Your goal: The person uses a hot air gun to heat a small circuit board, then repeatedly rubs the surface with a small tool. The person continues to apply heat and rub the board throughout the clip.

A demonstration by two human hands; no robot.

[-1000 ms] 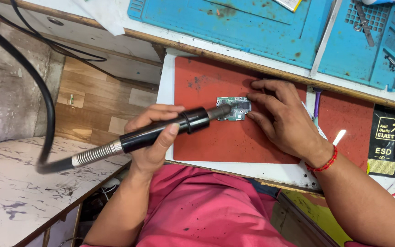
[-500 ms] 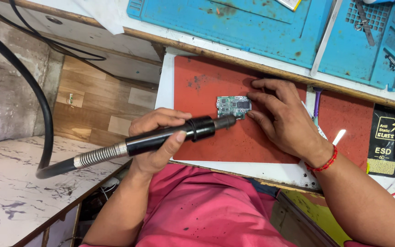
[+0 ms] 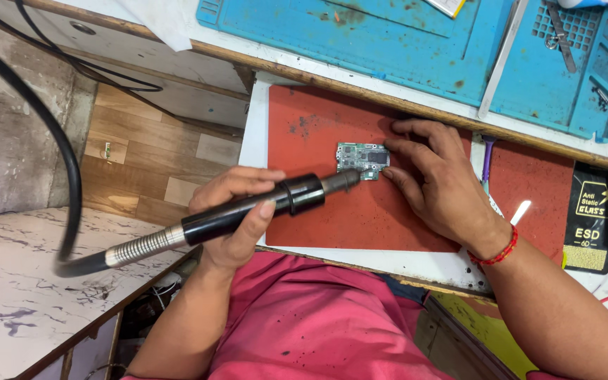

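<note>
Far left, a thick black hose (image 3: pixel 51 141) loops down into the hot-air handpiece (image 3: pixel 248 211). Your left hand (image 3: pixel 237 214) is wrapped firmly around its black barrel, and the nozzle tip hovers just at the lower left edge of the small circuit board (image 3: pixel 364 159). The board lies flat on the red mat (image 3: pixel 332 211) on the table (image 3: pixel 416 262), close to the mat's upper middle. It looks thin, light and stiff, with delicate parts on top, so it likely slides easily; hold it by the bare edges only. Your right hand (image 3: pixel 438 183) rests spread on the mat, fingertips pinning the board's right edge. Beyond that lie blue work mats (image 3: pixel 388 42) and a black packet (image 3: pixel 592 218).
</note>
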